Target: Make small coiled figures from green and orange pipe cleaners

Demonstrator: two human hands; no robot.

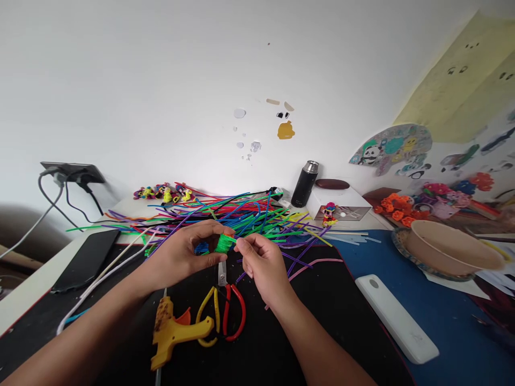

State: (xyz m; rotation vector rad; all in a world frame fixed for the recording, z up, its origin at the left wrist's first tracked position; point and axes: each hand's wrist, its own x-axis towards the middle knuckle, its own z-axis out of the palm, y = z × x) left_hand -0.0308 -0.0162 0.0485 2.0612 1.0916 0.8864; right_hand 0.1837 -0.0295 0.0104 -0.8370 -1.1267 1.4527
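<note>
Between the thumb and fingers of my left hand is a small bundle of wound pipe cleaner, bright green with orange at its top and blue on its left. My right hand is closed in a pinch at the bundle's right side, on a green pipe cleaner end, mostly hidden by the fingertips. Below the hands lie scissors with one red and one yellow handle loop, blades pointing away from me. A yellow glue gun rests on the black mat to their left.
Loose pipe cleaners in many colours spread behind my hands. A black phone lies left, a white power bank right. Farther back stand a black thermos, a white box and small figures. A bowl is at right.
</note>
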